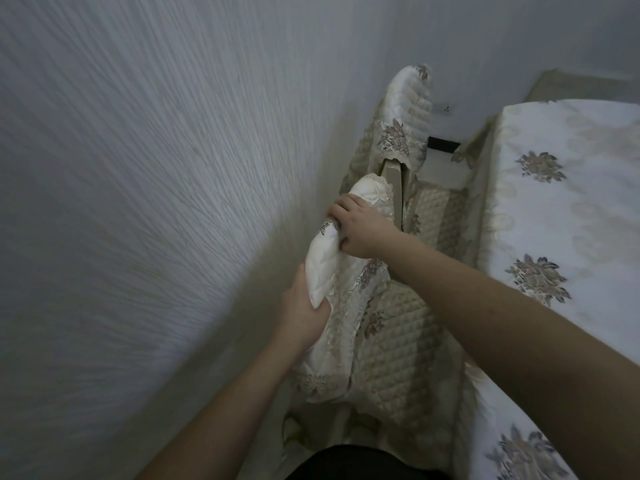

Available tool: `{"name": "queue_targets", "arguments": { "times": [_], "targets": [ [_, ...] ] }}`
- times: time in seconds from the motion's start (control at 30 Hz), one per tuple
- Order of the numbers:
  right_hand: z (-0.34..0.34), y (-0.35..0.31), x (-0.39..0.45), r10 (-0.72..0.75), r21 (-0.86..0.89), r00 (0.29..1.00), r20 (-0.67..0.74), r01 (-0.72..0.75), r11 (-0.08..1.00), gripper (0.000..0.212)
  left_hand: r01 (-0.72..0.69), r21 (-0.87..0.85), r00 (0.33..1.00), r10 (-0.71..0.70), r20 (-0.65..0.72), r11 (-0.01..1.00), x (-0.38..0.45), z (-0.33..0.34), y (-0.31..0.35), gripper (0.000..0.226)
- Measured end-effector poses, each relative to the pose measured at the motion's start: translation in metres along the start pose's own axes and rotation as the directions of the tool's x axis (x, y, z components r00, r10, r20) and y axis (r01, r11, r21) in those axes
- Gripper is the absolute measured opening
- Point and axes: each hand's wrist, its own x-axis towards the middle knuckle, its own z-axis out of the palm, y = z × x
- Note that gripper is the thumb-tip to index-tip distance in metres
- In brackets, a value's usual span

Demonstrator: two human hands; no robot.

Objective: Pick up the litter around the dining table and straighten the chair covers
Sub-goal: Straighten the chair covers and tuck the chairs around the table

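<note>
Dim, cool light, motion blur, wide-angle edge distortion

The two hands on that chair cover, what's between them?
In the head view, only bunched white fabric of the near chair cover spans the stretch between the left hand and right hand; both grip it, nothing else lies there.

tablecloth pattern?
White tablecloth with repeating grey-brown flower clusters over a faint tonal weave; seen in the head view, the only one.
</note>
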Motion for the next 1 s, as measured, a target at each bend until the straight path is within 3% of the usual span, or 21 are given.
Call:
{"name": "queue_targets", "arguments": {
  "times": [0.6, 0.73, 0.93, 1.0],
  "targets": [
    [0.015, 0.011, -0.021, 0.029, -0.005, 0.999, 0.029, -0.028, 1.000, 0.044, 0.008, 0.126, 0.989, -0.026, 0.144, 0.992, -0.007, 0.018, -0.005, 0.067],
    [0.017, 0.013, -0.029, 0.063, 0.024, 0.998, 0.016, -0.063, 0.998, 0.052, 0.016, 0.162, 0.987, -0.041, 0.157, 0.987, -0.006, 0.022, -0.002, 0.068],
    [0.025, -0.009, -0.048, 0.252, 0.151, 0.968, -0.014, -0.247, 0.957, 0.071, -0.043, 0.158, 0.961, -0.003, 0.276, 0.986, -0.002, 0.011, -0.003, 0.074],
    [0.028, -0.016, -0.058, 0.273, 0.213, 0.962, -0.030, -0.260, 0.942, 0.074, -0.013, 0.151, 0.948, -0.036, 0.317, 0.988, 0.004, 0.002, -0.002, 0.065]
  ]
}}
